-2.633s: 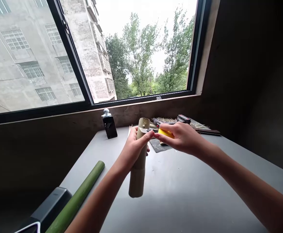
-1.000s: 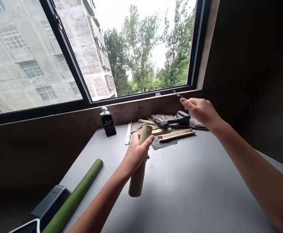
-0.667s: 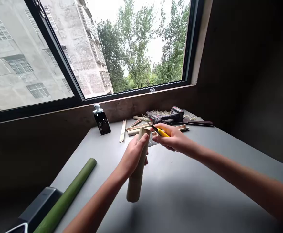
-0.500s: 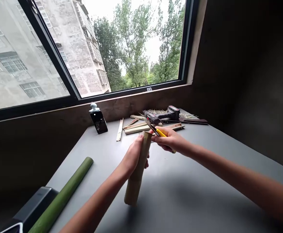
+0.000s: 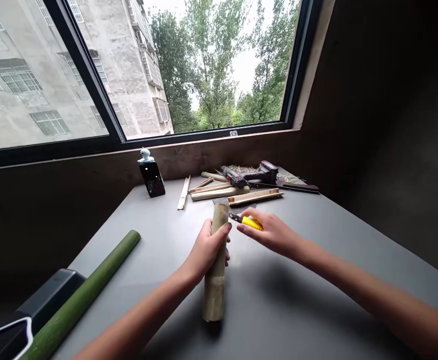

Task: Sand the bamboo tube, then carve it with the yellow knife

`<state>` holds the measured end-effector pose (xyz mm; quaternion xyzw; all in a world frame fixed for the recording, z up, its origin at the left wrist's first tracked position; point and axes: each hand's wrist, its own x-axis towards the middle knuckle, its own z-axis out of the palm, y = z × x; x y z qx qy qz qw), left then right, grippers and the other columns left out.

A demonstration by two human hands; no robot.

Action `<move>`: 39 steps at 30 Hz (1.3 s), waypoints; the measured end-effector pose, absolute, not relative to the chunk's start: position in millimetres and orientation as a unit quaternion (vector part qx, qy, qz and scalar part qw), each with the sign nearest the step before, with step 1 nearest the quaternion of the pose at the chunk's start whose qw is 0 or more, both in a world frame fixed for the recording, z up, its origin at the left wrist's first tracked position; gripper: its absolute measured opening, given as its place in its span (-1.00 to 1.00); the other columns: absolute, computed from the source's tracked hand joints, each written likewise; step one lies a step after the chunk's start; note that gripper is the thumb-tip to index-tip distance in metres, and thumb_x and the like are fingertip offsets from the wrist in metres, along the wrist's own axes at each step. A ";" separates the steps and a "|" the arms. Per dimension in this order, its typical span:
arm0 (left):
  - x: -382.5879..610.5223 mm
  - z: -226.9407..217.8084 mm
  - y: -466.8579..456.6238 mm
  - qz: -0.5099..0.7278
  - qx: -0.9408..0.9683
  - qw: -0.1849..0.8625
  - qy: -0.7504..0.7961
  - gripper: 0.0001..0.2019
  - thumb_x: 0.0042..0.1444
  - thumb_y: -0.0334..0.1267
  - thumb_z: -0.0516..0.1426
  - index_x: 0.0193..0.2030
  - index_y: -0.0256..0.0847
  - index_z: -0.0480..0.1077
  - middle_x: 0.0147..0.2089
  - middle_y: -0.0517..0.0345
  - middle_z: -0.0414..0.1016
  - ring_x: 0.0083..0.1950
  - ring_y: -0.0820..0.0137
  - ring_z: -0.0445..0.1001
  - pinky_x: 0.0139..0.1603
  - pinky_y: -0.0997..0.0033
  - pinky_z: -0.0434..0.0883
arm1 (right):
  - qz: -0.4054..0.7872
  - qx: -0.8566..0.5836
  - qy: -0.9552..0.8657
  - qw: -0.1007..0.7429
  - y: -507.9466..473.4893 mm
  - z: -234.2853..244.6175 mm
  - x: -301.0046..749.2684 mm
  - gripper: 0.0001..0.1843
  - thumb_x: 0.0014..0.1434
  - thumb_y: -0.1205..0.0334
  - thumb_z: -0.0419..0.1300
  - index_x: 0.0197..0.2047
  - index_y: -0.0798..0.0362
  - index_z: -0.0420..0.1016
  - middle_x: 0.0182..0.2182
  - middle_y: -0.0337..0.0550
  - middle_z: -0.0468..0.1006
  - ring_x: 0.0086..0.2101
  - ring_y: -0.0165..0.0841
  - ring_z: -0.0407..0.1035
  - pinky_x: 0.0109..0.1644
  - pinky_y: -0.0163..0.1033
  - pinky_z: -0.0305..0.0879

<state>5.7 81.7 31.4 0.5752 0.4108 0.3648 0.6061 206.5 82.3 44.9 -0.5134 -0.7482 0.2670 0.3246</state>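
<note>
While the L fingers (image 5: 219, 230) wrap tight round the bamboo section (image 5: 214, 295), the R fingers (image 5: 249, 214) pinch narrow on a yellow utility knife (image 5: 252, 223), blade tip (image 5: 231, 216) just right of the section's top end (touching or not, can't tell). Section's long axis runs near-upright, w/ L hand (image 5: 206, 251) on it and R hand (image 5: 271, 234) just beside, its lower end at or on the grey table (image 5: 159, 240), cordless drill (image 5: 258, 175) and split bamboo strips (image 5: 219, 192) well off far, green bamboo pole (image 5: 91, 285) near left.

A green bamboo pole (image 5: 86, 292) lies at the lower left of the tabletop (image 5: 316, 225); a cordless drill (image 5: 252, 175) and pale bamboo strips (image 5: 219, 192) sit along the far edge, right of an upright black phone (image 5: 152, 179).
</note>
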 end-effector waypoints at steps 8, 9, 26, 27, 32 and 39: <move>-0.6 37.4 104.6 0.326 0.651 0.546 0.414 -0.56 0.17 -0.02 0.26 -0.01 -0.23 0.21 -0.35 0.27 0.32 -0.54 0.53 0.36 -0.61 0.56 0.36 | 0.156 -0.515 -0.802 0.260 77.7 44.9 211.5 -0.66 0.29 -0.07 0.00 -0.37 0.01 0.16 -0.53 -0.30 0.34 -0.52 -0.43 0.14 -0.41 -0.29 -0.12; 0.4 39.2 108.2 0.323 0.659 0.539 0.413 -0.54 0.16 0.00 0.27 -0.01 -0.23 0.22 -0.35 0.27 0.32 -0.53 0.53 0.35 -0.61 0.56 0.36 | 0.147 -0.515 -0.804 0.259 78.9 45.0 213.7 -0.66 0.29 -0.06 0.00 -0.37 0.01 0.15 -0.53 -0.30 0.34 -0.52 -0.43 0.14 -0.41 -0.29 -0.12; 1.4 42.9 104.0 0.348 0.686 0.496 0.402 -0.56 0.17 0.20 0.16 -0.15 -0.12 0.19 -0.43 0.32 0.29 -0.54 0.43 0.37 -0.61 0.51 0.32 | 0.115 -0.495 -0.817 0.273 77.9 44.2 216.1 -0.56 0.29 -0.15 0.03 -0.42 0.03 0.18 -0.61 -0.37 0.23 -0.58 -0.51 0.06 -0.46 -0.36 -0.07; 1.2 42.3 104.3 0.351 0.687 0.492 0.404 -0.56 0.17 0.20 0.17 -0.15 -0.12 0.20 -0.44 0.32 0.29 -0.55 0.44 0.36 -0.62 0.51 0.32 | 0.105 -0.500 -0.815 0.272 77.1 44.9 215.3 -0.56 0.29 -0.16 0.03 -0.42 0.03 0.18 -0.61 -0.37 0.24 -0.58 -0.51 0.07 -0.46 -0.36 -0.07; 0.2 39.5 105.6 0.362 0.682 0.485 0.410 -0.55 0.17 0.21 0.16 -0.13 -0.11 0.20 -0.47 0.34 0.28 -0.57 0.43 0.36 -0.64 0.53 0.30 | 0.043 -0.528 -0.803 0.274 74.6 45.3 210.6 -0.60 0.29 -0.13 0.02 -0.39 0.02 0.25 -0.59 -0.33 0.32 -0.59 -0.50 0.06 -0.46 -0.34 -0.13; 1.4 39.0 109.9 0.364 0.673 0.484 0.424 -0.55 0.15 0.23 0.16 -0.17 -0.12 0.20 -0.49 0.33 0.30 -0.59 0.41 0.36 -0.67 0.51 0.32 | -0.022 -0.557 -0.780 0.284 71.6 37.0 199.6 -0.63 0.27 -0.12 0.05 -0.37 0.01 0.32 -0.58 -0.28 0.38 -0.60 -0.48 0.08 -0.46 -0.32 -0.19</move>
